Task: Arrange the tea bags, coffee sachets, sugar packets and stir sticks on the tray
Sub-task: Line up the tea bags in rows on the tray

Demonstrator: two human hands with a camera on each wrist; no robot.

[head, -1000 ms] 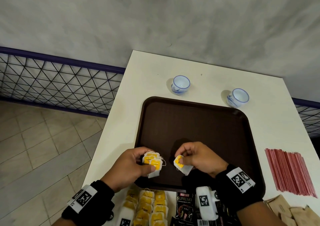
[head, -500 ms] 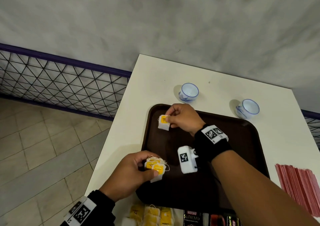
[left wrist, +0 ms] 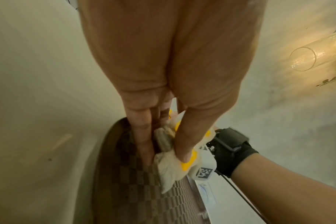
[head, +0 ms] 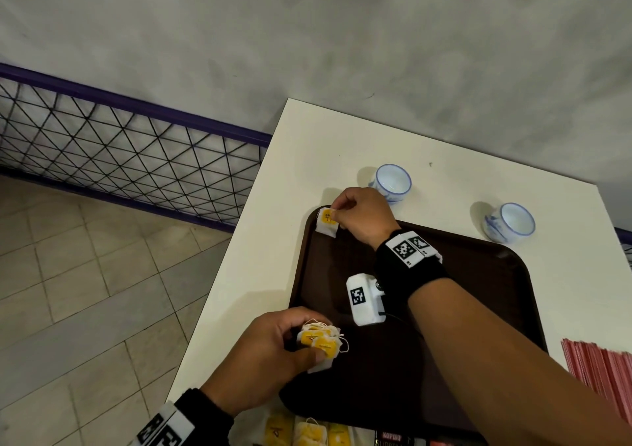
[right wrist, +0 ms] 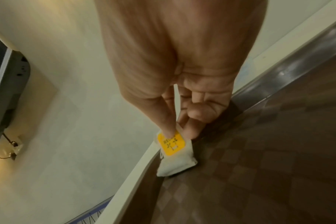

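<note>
Bottom edge of the head view cuts off a row of yellow-tagged tea bags (head: 307, 432) and a black sachet (head: 393, 438) reading "KOPIKO", the line under it unreadable; the stack of thin red stir sticks (head: 605, 380) is clipped at the right edge. Black print on the yellow tag of the white paper tea bag (right wrist: 175, 150) is too blurred to read in the right-wrist view. Right hand (head: 359, 216) pinches that bag at its tag end between thumb and forefinger, other fingers curled; the bag's lower end touches the floor of the dark brown plastic tray (head: 478, 291) at its far-left corner, just inside the rim. Left hand (head: 266, 353) grips a bunch of white tea bags with yellow tags and loose strings (head: 319, 343), thumb on top, fingers underneath, over the tray's near-left edge. How many bags are in the bunch: can't tell. Two white-and-blue ceramic cups (head: 393, 182) stand on the white table (head: 307, 158) beyond the right hand, outside the tray.
</note>
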